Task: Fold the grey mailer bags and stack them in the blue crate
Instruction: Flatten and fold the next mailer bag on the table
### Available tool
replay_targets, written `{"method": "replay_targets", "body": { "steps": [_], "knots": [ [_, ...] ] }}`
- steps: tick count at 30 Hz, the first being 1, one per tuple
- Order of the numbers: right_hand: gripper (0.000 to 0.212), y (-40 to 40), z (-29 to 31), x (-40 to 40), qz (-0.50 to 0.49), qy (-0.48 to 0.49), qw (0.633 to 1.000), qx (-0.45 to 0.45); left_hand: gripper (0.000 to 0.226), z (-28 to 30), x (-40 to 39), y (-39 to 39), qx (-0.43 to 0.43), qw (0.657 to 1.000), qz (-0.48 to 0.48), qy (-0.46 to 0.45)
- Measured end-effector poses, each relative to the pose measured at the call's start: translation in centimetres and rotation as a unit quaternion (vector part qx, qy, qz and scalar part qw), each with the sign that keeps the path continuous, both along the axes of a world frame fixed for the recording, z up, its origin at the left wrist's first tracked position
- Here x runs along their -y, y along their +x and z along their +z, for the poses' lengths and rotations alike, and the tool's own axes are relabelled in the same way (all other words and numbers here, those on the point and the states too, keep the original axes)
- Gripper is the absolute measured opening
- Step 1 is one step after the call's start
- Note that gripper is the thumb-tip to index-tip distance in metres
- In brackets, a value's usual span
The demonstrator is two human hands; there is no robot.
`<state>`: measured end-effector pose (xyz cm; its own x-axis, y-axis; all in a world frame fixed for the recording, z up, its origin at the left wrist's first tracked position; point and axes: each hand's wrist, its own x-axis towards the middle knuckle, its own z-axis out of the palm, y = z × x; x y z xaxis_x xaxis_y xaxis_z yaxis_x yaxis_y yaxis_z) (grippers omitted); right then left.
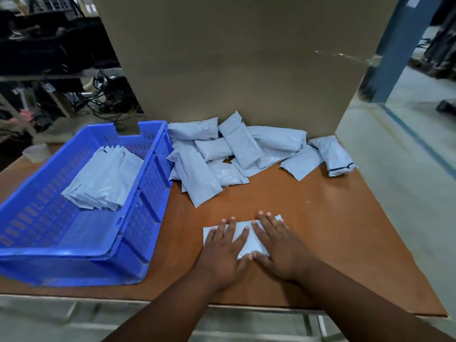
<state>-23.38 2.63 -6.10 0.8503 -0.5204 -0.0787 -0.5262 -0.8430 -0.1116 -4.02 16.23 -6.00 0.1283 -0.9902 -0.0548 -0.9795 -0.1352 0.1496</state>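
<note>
A folded grey mailer bag [249, 240] lies flat on the brown table near its front edge. My left hand [224, 253] presses its left half with straight, spread fingers. My right hand [278, 245] presses its right half the same way, the thumbs almost meeting. The blue crate [138, 218] stands to the left and holds a stack of folded grey bags [103, 178] toward its far end. A loose pile of several rolled grey mailer bags [237, 149] lies at the back of the table.
A large cardboard box [234, 58] stands upright behind the pile. The brown table [333, 230] ends at the right over a pale floor. A small translucent cup [35, 153] sits left of the crate. Dark shelving with cables fills the far left.
</note>
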Motion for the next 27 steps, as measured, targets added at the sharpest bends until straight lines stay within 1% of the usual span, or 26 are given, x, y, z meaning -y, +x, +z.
{"method": "replay_targets", "body": {
  "steps": [2, 4, 9, 11, 13, 15, 17, 19, 21, 23, 24, 26, 27],
  "knots": [
    [0.085, -0.1, -0.7, 0.2, 0.0, 0.011, 1.0, 0.023, 0.074, -1.1, 0.6, -0.4, 0.013, 1.0, 0.007, -0.001],
    [0.087, 0.0, -1.3, 0.3, -0.002, 0.006, 0.999, 0.032, 0.077, -1.9, 0.6, -0.4, 0.026, 0.999, 0.006, -0.026],
    [0.088, 0.2, -1.8, 0.2, 0.002, 0.009, 0.998, 0.057, 0.079, -3.2, 0.6, 0.1, 0.01, 0.996, -0.009, -0.092],
    [0.088, 0.3, -1.8, 0.3, 0.001, 0.005, 0.998, 0.059, 0.078, -3.5, 0.8, 0.1, 0.005, 0.995, -0.016, -0.101],
    [0.089, 0.6, -1.6, 0.1, -0.009, 0.016, 0.998, 0.053, 0.077, -3.5, 0.9, 0.5, 0.004, 0.996, -0.022, -0.088],
    [0.09, 1.1, -1.3, -0.1, -0.023, 0.023, 0.999, 0.043, 0.078, -3.0, 1.1, 1.1, 0.007, 0.998, -0.024, -0.053],
    [0.09, 1.2, -0.9, -0.1, -0.023, 0.021, 0.999, 0.036, 0.084, -2.2, 1.4, 1.1, 0.01, 1.0, -0.02, -0.006],
    [0.09, 0.7, -0.2, 0.3, -0.003, 0.023, 0.999, 0.034, 0.093, -1.1, 1.6, 0.9, 0.016, 0.999, -0.011, 0.039],
    [0.087, -0.4, 1.1, 1.2, 0.015, 0.019, 0.999, 0.044, 0.098, 0.0, 1.8, 0.8, 0.015, 0.998, 0.009, 0.059],
    [0.087, -1.3, 2.4, 2.3, 0.033, 0.013, 0.998, 0.045, 0.093, 1.7, 1.9, 0.4, 0.015, 0.999, 0.02, 0.036],
    [0.09, -1.6, 2.9, 2.7, 0.043, 0.01, 0.998, 0.038, 0.094, 3.0, 2.1, -0.3, 0.022, 0.999, 0.023, 0.035],
    [0.098, -1.8, 3.7, 3.4, 0.057, 0.013, 0.998, 0.016, 0.092, 5.7, 2.8, -1.9, 0.07, 0.995, 0.03, 0.06],
    [0.098, -1.7, 4.1, 3.7, 0.059, 0.02, 0.998, 0.008, 0.085, 7.3, 3.4, -2.7, 0.095, 0.991, 0.039, 0.083]
  ]
}}
